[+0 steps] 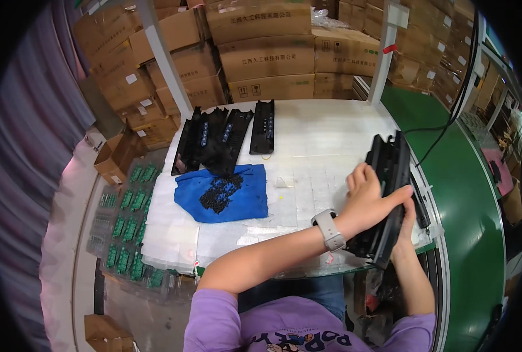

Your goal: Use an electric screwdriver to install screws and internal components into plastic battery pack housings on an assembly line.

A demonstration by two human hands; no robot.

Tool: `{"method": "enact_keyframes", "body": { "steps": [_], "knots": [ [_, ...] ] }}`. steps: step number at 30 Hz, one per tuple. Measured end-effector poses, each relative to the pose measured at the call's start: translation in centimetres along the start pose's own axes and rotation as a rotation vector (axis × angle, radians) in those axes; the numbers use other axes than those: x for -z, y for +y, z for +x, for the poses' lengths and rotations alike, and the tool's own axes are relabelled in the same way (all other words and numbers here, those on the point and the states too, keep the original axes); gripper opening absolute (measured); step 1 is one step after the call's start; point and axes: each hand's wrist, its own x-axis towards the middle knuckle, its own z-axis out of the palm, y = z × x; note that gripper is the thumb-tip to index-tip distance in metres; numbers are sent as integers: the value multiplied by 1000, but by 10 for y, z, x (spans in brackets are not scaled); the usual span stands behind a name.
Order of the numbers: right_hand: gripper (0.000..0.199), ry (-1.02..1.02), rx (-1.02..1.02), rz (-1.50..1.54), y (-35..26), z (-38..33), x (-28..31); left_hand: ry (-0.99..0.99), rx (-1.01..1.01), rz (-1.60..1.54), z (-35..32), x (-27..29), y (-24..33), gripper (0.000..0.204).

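Over the right side of the white work table [308, 141], a stack of long black plastic housings [397, 167] stands tilted between my hands. My left hand [369, 202], with a pale watch on its wrist, grips the stack from the left, thumb stretched across it. From the right side my right hand [407, 226] holds its lower part, fingers partly hidden behind the black plastic. Farther left lie several similar housings [214, 138] side by side, one single housing [263, 127] apart from them. In front of these, a blue cloth [249, 199] bears a pile of tiny black parts [219, 193].
Clear trays with green circuit boards [138, 199] stand left of the table. Stacked cardboard boxes [267, 58] rise behind it. A green surface [466, 193] runs along the right, with black cables [448, 120] hanging near a white post [385, 56].
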Motion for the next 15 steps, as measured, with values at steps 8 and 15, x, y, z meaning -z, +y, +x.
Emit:
{"method": "enact_keyframes", "body": {
  "steps": [8, 15],
  "knots": [
    [62, -217, 453, 53, -46, -67, 55, 128, -301, 152, 9, 70, -22, 65],
    [57, 608, 831, 172, -197, -115, 243, 621, 108, 1486, 27, 250, -119, 33]
  ]
}}
